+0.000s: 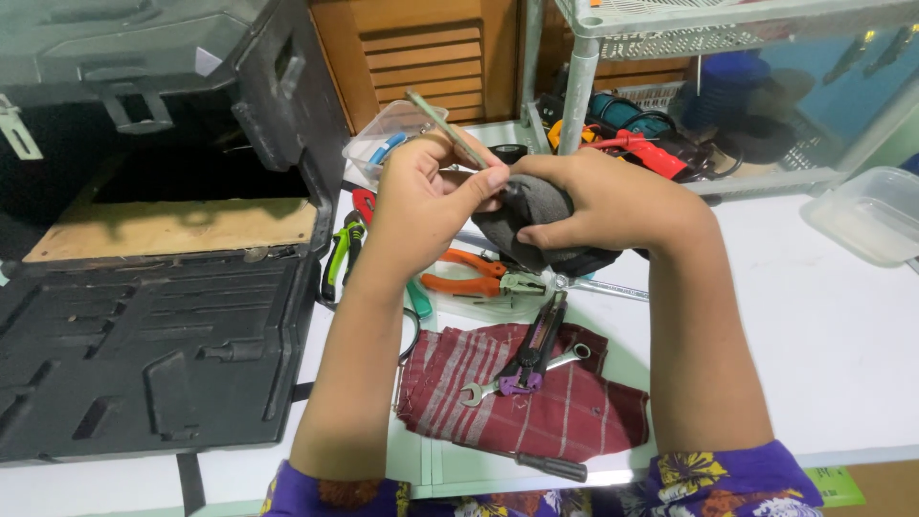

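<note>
Centre of the frame, upper half: I see my left hand [421, 187] pinching a thin greenish-grey rod [448, 127] between thumb and fingertips, its free end slanting toward the upper left, while my right hand [613, 201] curls closed around a dark grey cloth bundle [536, 215] held just above the white table [842, 316]. The rod's lower end meets the bundle where the two hands touch — a grip that, as I judge it, steadies the soft wad so the stiff rod can be worked against it. What lies inside the bundle I cannot tell.

Below the hands, a maroon striped rag [565, 402], limp and creased, lies flat as a pad under a purple-handled cutter [531, 359] and a bright steel spanner [507, 378]. Just above it rest orange-handled pliers [479, 273]; green-handled pliers [343, 251] lie to their left, beside the case.

Left of the frame: an open black plastic tool case [144, 354], its moulded lid recesses ribbed and matte, a bare board panel in the base.

Upper right: a pale metal rack [579, 86] shelters corded power tools [641, 129]; a clear plastic tub [871, 215] sits at the far right edge.
</note>
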